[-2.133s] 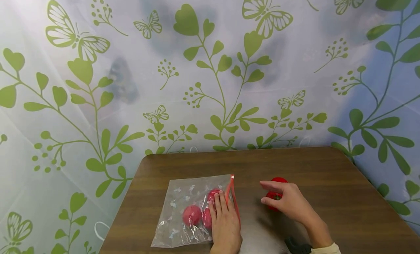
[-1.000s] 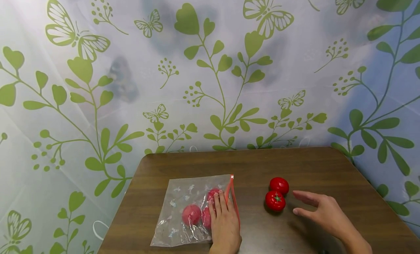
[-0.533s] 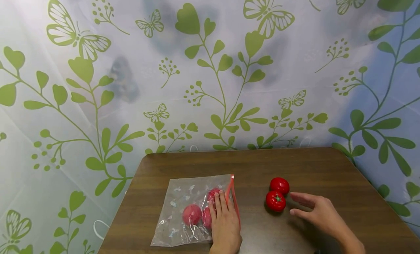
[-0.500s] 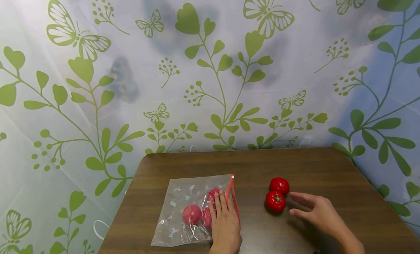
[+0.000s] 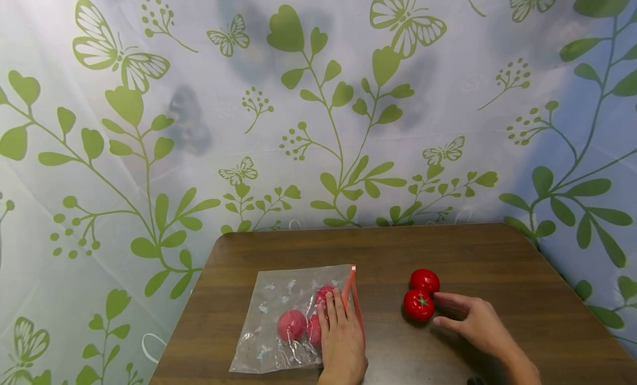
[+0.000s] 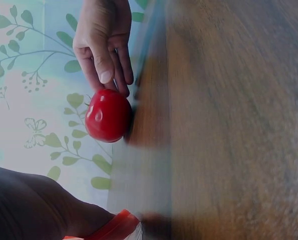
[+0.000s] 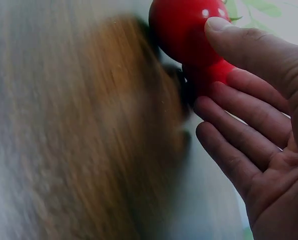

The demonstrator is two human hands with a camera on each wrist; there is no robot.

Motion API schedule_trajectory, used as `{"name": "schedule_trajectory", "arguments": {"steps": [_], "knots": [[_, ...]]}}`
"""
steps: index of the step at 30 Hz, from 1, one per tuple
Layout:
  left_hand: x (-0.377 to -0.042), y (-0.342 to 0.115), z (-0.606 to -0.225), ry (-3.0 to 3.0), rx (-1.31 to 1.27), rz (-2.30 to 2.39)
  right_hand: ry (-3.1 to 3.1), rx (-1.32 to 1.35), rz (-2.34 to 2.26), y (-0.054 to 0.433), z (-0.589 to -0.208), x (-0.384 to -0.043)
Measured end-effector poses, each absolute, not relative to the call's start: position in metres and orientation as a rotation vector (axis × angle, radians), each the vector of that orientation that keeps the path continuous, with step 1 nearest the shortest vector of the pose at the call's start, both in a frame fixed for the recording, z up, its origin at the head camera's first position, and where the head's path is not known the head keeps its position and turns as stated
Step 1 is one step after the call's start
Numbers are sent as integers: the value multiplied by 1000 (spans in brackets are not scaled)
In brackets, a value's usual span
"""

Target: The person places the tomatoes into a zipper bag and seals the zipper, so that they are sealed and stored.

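My left hand (image 5: 343,341) lies flat, fingers straight, on the right part of a clear zip bag (image 5: 269,296) with a red zip edge (image 5: 359,313). Inside the bag are a pinkish-red round thing (image 5: 291,325) and others like it, partly under my fingers. To the right, two glossy red tomatoes lie together on the table: the front tomato (image 5: 418,307) shows a green stem star, and the back tomato (image 5: 426,280) sits just behind. Beside them is my right hand (image 5: 478,321), thumb and fingers spread at their right side, holding nothing. Whether its fingertips touch them I cannot tell.
The brown wooden table (image 5: 378,246) has rounded far corners. Behind it hangs a pale curtain (image 5: 278,108) with green leaves and butterflies. A small dark object (image 5: 475,380) shows at the bottom edge below my right wrist.
My right hand was over the tomatoes, drew back to the right, and has since moved left again to their side. The left hand, bag and tomatoes stay in place.
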State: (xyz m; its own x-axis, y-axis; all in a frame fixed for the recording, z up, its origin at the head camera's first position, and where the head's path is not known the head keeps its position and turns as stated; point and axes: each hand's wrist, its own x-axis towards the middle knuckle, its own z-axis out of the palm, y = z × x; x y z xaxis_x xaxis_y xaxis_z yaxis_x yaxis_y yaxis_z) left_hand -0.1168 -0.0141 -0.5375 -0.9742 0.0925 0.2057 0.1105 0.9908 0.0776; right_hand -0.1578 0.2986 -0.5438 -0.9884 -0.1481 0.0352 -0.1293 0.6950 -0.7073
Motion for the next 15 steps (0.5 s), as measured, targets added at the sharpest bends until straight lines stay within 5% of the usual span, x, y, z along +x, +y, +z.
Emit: {"name": "schedule_trajectory", "arguments": {"steps": [15], "knots": [[-116,-14,-538,-2928,-156,-129,2864,-199,-1180,288,-551,-165]]}}
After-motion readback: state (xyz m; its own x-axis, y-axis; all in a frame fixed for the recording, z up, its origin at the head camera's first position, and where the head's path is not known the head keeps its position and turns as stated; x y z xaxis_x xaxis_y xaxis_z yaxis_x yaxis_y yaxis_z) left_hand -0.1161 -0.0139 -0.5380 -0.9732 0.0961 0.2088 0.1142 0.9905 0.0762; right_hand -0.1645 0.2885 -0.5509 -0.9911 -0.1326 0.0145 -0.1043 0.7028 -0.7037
